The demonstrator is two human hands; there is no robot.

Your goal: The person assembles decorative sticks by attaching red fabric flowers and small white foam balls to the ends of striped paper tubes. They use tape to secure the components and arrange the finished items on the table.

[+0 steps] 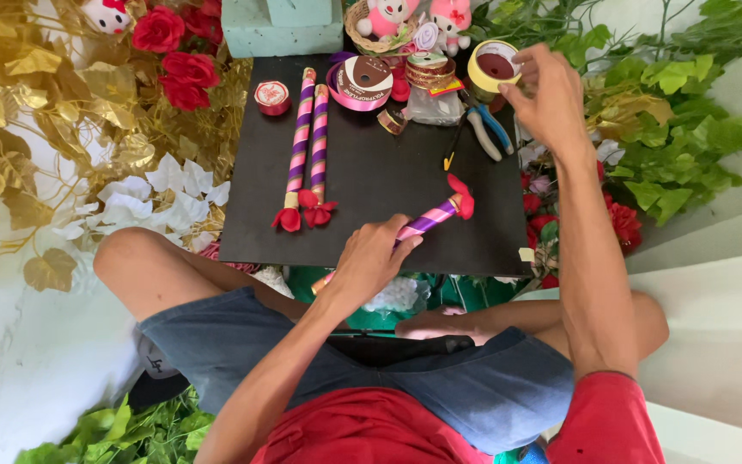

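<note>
My left hand [369, 258] grips a stick wrapped in pink and purple ribbon [427, 220], with a red fabric flower [462, 197] at its far end, lying across the near edge of a black board [371, 163]. My right hand [547, 94] reaches to the board's far right corner and pinches the rim of a yellow tape roll [491, 67]. Two more wrapped sticks [309, 137] with red flowers at their near ends lie side by side on the board's left part.
A pink ribbon spool [361, 83], a small red tape roll [272, 97], blue-handled pliers [489, 129] and a basket with plush toys [397, 21] sit at the board's far edge. Gold leaves [36, 103], red roses [178, 51] and green foliage [689, 103] surround the board.
</note>
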